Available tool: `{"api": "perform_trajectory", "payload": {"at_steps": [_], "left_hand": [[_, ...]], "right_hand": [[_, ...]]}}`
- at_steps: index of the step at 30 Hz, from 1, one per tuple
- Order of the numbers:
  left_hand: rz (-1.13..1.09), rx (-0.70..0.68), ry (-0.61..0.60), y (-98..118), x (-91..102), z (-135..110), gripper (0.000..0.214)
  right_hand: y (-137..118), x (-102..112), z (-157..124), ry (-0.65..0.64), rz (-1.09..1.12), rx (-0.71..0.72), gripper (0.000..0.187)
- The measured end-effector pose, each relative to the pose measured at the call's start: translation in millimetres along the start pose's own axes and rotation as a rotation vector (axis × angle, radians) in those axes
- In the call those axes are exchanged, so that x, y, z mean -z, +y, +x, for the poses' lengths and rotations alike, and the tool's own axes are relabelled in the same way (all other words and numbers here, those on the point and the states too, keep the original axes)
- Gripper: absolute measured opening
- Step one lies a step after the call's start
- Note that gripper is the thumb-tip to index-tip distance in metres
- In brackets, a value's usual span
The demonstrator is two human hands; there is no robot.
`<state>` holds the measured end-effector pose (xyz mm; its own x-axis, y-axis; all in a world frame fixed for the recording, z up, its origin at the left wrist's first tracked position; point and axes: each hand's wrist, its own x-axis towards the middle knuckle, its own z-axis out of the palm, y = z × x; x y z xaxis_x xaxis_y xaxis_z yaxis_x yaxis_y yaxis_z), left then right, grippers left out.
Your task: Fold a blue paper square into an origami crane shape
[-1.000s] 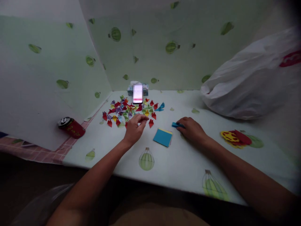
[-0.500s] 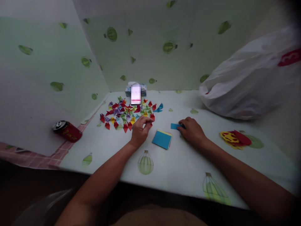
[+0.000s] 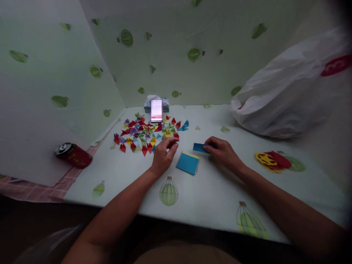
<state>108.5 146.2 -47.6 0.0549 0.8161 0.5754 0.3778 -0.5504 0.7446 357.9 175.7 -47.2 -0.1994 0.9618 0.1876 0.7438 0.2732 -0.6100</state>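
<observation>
My right hand (image 3: 222,149) pinches a folded strip of blue paper (image 3: 198,147) at its right end, raised slightly above the table. My left hand (image 3: 165,152) is held to the left of the strip, fingers curled and the thumb a little apart from the forefinger; nothing shows between them. Between and just below the two hands lies a stack of square paper (image 3: 188,162), a blue sheet on top and yellow edges showing. Many small folded paper figures (image 3: 144,134) in red, yellow, green, purple and blue spread behind my left hand.
A lit phone (image 3: 156,110) leans against a tissue box (image 3: 165,105) at the back. A red can (image 3: 74,155) stands at the left edge. On the right are yellow and red cut-out pieces (image 3: 272,161) and a big white plastic bag (image 3: 280,91).
My right hand has lifted the blue strip off the table and moved it slightly left, toward my left hand. My left hand's thumb and forefinger have parted a little. The view has shifted slightly.
</observation>
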Motion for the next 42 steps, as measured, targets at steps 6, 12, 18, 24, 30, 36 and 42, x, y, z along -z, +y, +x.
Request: {"api": "perform_trajectory", "payload": {"at_steps": [6, 12, 18, 24, 30, 36, 42], "left_hand": [[-0.139, 0.149, -0.2, 11.1, -5.2, -6.6, 0.027], [-0.174, 0.258, -0.198, 19.1, -8.2, -10.6, 0.018], [-0.257, 0.383, -0.18, 19.3, -6.9, -9.2, 0.024], [-0.278, 0.413, -0.202, 20.5, -7.5, -8.7, 0.025], [-0.327, 0.433, -0.206, 21.5, -6.9, -7.7, 0.028], [-0.345, 0.444, -0.19, 21.3, -7.2, -7.0, 0.026], [-0.369, 0.451, -0.205, 20.2, -7.4, -7.2, 0.027]], "right_hand": [[-34.8, -5.6, -23.4, -0.058, 0.443, 0.162, 0.02], [-40.6, -11.5, -30.7, -0.096, 0.714, 0.052, 0.023], [-38.6, -14.2, -30.8, -0.123, 0.872, -0.039, 0.03], [-45.1, -8.8, -33.1, -0.127, 0.835, -0.071, 0.03], [-43.6, -10.7, -35.8, -0.136, 0.854, -0.102, 0.033], [-41.1, -14.3, -36.9, -0.147, 0.842, -0.068, 0.036], [-42.1, -14.5, -37.0, -0.114, 0.83, -0.049, 0.029]]}}
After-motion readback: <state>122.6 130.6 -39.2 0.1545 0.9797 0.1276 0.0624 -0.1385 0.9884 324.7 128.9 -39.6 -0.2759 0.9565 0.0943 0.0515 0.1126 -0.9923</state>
